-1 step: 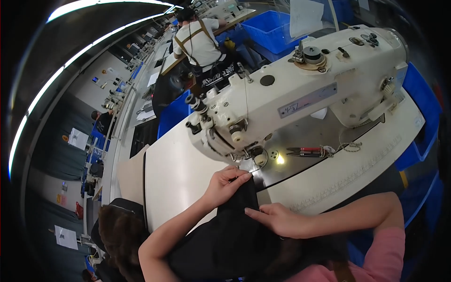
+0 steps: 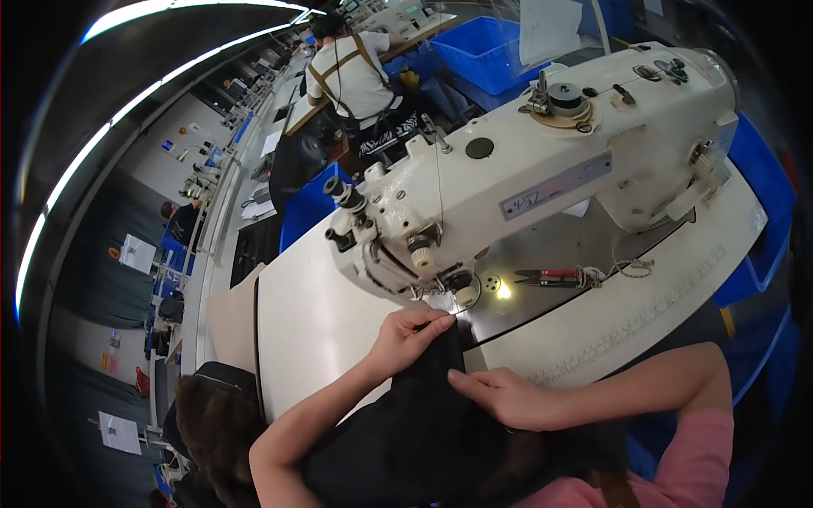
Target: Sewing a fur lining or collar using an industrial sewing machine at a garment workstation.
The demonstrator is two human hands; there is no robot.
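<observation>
Black fabric [image 2: 398, 440] lies across my lap and rises to the near edge of the sewing machine bed. My left hand [image 2: 412, 334] pinches its upper edge between thumb and fingers, just in front of the presser foot area. Lower down and to the right, my right hand [image 2: 500, 396] grips the same fabric, thumb on top and fingers partly hidden in the folds. The white sewing machine [image 2: 542, 178] stands over the bed, its needle area [image 2: 457, 289] right beyond my left fingertips. A small lamp lights the metal plate there.
Red-handled thread snips [image 2: 559, 277] with cord around them lie on the metal plate. A ruler scale [image 2: 627, 351] runs along the table's near edge. Blue bins [image 2: 487, 51] stand behind and at the right. Dark furry material [image 2: 212, 419] is at left. A person [image 2: 351, 76] works farther off.
My view has shifted very slightly. Both hands keep their hold on the black fabric, with the right hand a touch farther right and higher.
</observation>
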